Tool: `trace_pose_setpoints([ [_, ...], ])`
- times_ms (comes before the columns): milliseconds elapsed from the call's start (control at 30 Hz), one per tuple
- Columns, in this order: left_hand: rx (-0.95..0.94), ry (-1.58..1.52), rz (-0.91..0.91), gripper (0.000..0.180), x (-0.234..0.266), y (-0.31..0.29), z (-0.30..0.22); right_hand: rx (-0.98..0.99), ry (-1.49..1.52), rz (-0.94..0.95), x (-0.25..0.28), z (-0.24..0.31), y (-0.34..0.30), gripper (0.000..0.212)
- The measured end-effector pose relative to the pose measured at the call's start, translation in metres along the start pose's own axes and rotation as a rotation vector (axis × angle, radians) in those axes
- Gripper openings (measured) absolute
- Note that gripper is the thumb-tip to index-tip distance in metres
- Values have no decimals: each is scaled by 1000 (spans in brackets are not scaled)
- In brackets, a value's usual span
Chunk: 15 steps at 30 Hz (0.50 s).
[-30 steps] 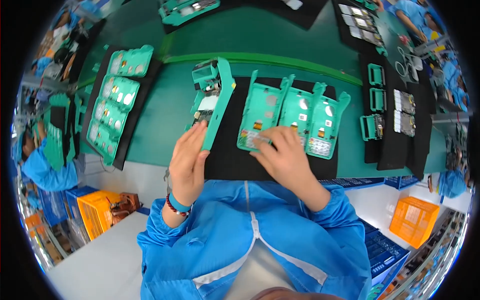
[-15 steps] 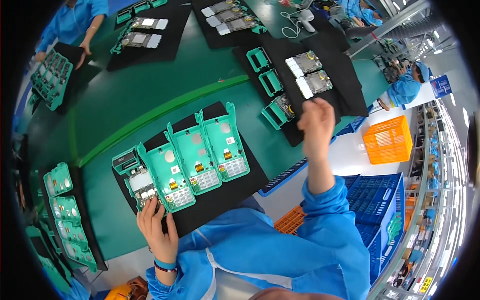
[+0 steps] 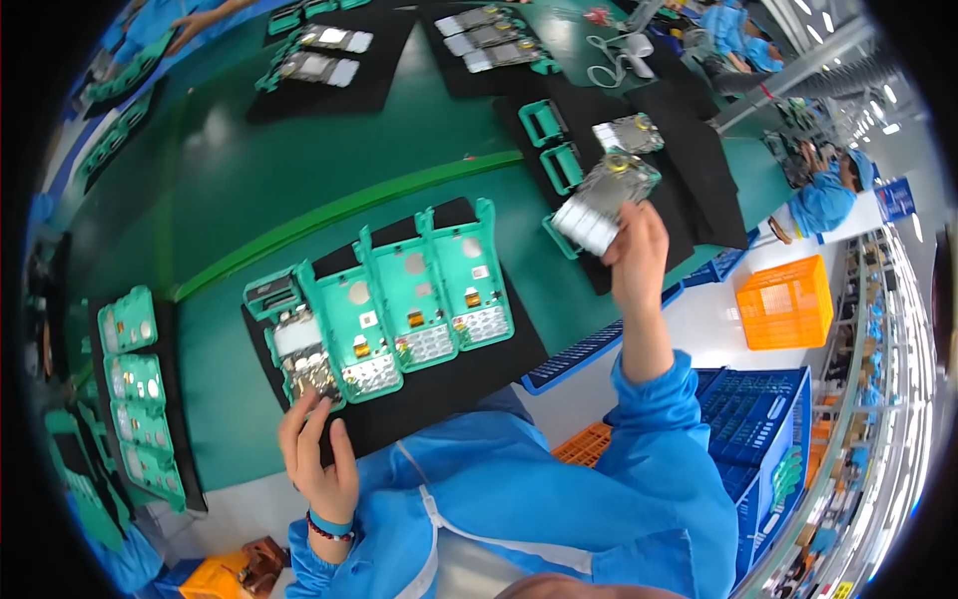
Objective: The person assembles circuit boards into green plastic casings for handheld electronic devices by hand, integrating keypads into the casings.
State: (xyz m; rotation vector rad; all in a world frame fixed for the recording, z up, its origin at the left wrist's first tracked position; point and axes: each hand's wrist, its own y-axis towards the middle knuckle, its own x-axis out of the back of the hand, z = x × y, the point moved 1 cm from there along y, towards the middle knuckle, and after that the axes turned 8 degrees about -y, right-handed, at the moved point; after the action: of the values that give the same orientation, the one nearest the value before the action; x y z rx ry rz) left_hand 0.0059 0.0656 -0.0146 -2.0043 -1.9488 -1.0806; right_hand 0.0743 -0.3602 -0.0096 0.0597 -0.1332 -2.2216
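My right hand (image 3: pixel 641 255) pinches the lower edge of a circuit board (image 3: pixel 611 188) with silvery shields, tilted above the right-hand black mat. Another board (image 3: pixel 639 133) lies just beyond it on that mat. Two green frames (image 3: pixel 542 122) stand beside them, and a third is partly covered by the held board. In front of me, three open green housings (image 3: pixel 411 290) sit in a row. Left of them, a further green housing (image 3: pixel 272 292) has a board (image 3: pixel 299 339) in it. My left hand (image 3: pixel 321 464) has its fingers apart, with fingertips at that board's near end.
More green housings (image 3: pixel 140 384) line a mat at the left. Across the green table (image 3: pixel 329 160) lie several boards (image 3: pixel 494 42) and a white handheld device (image 3: pixel 636 45). A co-worker's arm (image 3: pixel 205 22) is at the far left. Blue crates (image 3: pixel 748 409) and an orange crate (image 3: pixel 783 304) stand right.
My right hand has taken a circuit board off the right mat and lifted it. My left hand stays near the leftmost housing. The whole view has shifted slightly. The co-worker's tray has moved farther away.
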Motion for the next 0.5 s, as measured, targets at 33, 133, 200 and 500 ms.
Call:
trace_pose_setpoints([
  [33,-9,-89,-11,33,2,3,-10,21,-119,87,-23,5,-26,22],
  [133,322,-611,30,39,-10,10,-22,-31,-113,398,-76,11,-100,16],
  [200,390,-808,122,50,-23,34,-30,110,-91,530,-92,0,-134,24],
  [500,583,-1274,34,29,-37,32,-30,174,-156,823,-110,0,-182,20],
])
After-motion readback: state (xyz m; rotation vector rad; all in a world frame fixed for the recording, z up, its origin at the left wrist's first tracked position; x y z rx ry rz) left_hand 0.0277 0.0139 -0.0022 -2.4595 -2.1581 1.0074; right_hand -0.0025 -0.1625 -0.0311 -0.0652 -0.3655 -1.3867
